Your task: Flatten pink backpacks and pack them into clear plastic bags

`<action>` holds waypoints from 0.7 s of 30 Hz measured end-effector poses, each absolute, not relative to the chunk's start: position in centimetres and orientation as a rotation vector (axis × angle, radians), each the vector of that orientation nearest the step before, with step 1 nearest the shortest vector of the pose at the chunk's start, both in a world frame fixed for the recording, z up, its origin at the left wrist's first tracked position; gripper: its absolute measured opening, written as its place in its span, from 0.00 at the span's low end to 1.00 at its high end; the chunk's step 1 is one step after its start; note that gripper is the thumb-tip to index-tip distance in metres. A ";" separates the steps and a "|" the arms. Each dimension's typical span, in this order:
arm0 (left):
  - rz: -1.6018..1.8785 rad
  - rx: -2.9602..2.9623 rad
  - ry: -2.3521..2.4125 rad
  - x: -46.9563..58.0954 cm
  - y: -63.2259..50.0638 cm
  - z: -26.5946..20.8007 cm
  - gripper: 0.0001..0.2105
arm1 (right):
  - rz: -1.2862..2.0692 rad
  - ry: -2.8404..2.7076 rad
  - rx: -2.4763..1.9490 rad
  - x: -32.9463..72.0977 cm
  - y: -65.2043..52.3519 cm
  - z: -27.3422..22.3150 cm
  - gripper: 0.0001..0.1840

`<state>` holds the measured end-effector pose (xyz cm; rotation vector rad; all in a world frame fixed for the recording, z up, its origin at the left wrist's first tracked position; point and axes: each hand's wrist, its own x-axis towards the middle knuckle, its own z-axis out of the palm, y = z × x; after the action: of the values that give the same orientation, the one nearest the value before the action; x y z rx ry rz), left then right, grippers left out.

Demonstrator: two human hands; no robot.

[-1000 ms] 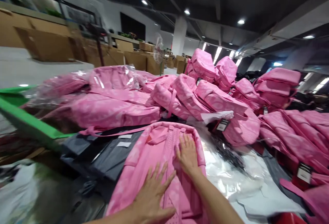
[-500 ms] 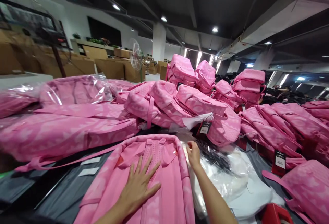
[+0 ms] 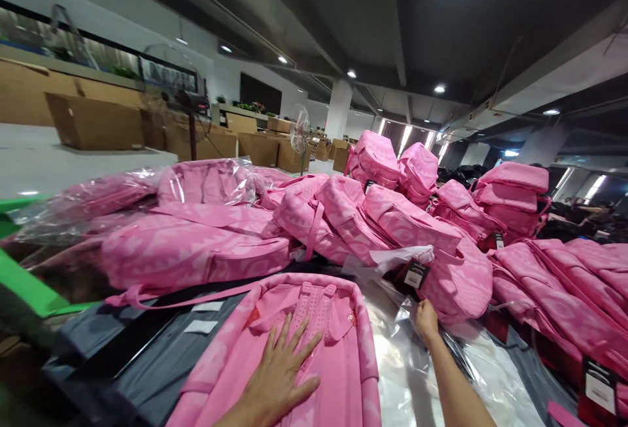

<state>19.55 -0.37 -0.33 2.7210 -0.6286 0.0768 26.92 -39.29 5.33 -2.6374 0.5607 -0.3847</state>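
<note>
A worker's left hand (image 3: 282, 375) lies spread, palm down, on a pink backpack (image 3: 338, 365) toward the near edge of the surface, the bag's rounded end pointing away from the person. To its right, the right hand (image 3: 428, 324) is drawn together, fingers pinching the edge of clear plastic (image 3: 392, 361) — a shiny heap that runs alongside the backpack. Grey cloth (image 3: 161, 355) with two white strips (image 3: 201, 327) sits to the backpack's left, and a bright green edge (image 3: 29, 290) shows toward the surface's left side. Just beyond the right hand hangs a black tag (image 3: 416, 274), close to a long pile of pink bags (image 3: 338, 218) stretching across the far part of the surface. At the pile's left, a pink bag in clear wrap (image 3: 201, 182) catches the light; toward the right stands a stack of pink bags (image 3: 513, 195). Farther back — a brown box (image 3: 98, 123) by the far edge of a white table (image 3: 73, 162), a standing fan (image 3: 300, 129) and a pale pillar (image 3: 339, 110).
</note>
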 end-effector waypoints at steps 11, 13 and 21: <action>0.294 2.496 -0.631 19.1 -0.5 0.5 0.28 | -0.176 -0.164 -2.235 16.4 -31.8 11.7 0.31; 0.196 2.181 -0.603 17.9 -1.2 1.7 0.22 | -0.316 -0.340 -2.286 13.2 -29.9 11.0 0.26; -0.573 1.087 0.100 11.4 -6.9 5.1 0.31 | -0.980 -0.798 -2.754 4.4 -25.3 4.3 0.14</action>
<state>11.44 -6.91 5.10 1.0872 0.1003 -0.5727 4.41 -25.30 4.28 -2.7536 -0.7976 -0.9800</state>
